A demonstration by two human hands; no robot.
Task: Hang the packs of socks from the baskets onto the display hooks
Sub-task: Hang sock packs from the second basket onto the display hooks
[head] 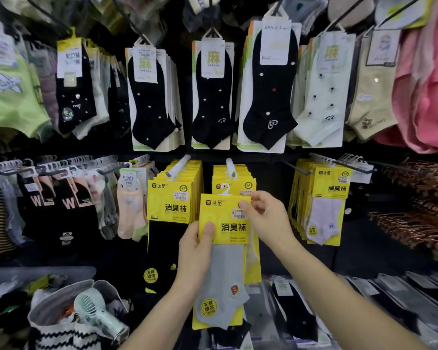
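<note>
Yellow-carded grey sock pack (224,248) upright, white hanger hook on top, just before yellow pack row (234,184).

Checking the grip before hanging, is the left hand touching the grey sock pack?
Touching. The head view shows the left hand gripping the grey sock pack, thumb flat on its yellow card.

Your left hand (195,248) pinches the left edge of a yellow sock pack (228,231), thumb on its front, while your right hand (266,218) pinches its top right corner. The pack, holding a grey sock, is upright. Its white hanger (226,189) sits in front of the stacked yellow packs (238,178) on the display hook (230,164).
</note>
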